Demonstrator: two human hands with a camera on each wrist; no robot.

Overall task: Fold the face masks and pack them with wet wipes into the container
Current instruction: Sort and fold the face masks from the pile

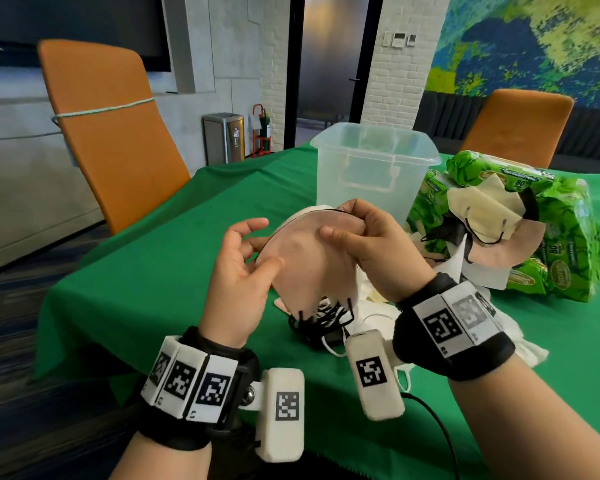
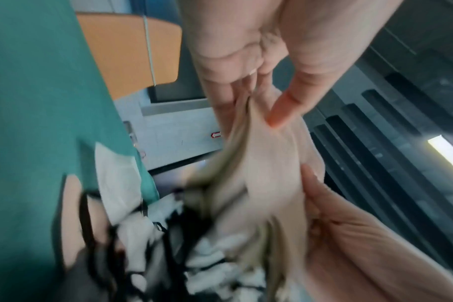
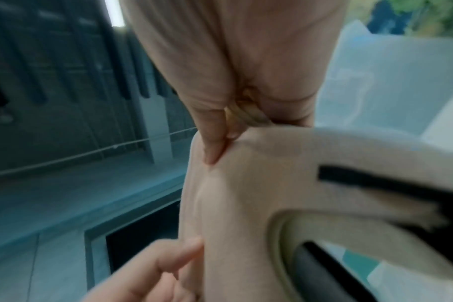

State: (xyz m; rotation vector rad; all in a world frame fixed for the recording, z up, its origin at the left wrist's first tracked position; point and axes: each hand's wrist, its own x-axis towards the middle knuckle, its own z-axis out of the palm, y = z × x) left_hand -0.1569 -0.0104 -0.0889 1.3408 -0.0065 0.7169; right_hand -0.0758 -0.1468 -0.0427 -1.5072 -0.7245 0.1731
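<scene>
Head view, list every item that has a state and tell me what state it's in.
Pink face mask: held up off the table, pinched by both hands.
Left hand: grips mask.
Right hand: grips mask.
Container: upright, lid off, looks empty.
Wet wipes packs: outside container, masks draped over.

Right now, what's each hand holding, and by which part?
Both hold one beige face mask: right hand pinches its upper edge, left hand holds its left side, thumb on the front.
</scene>
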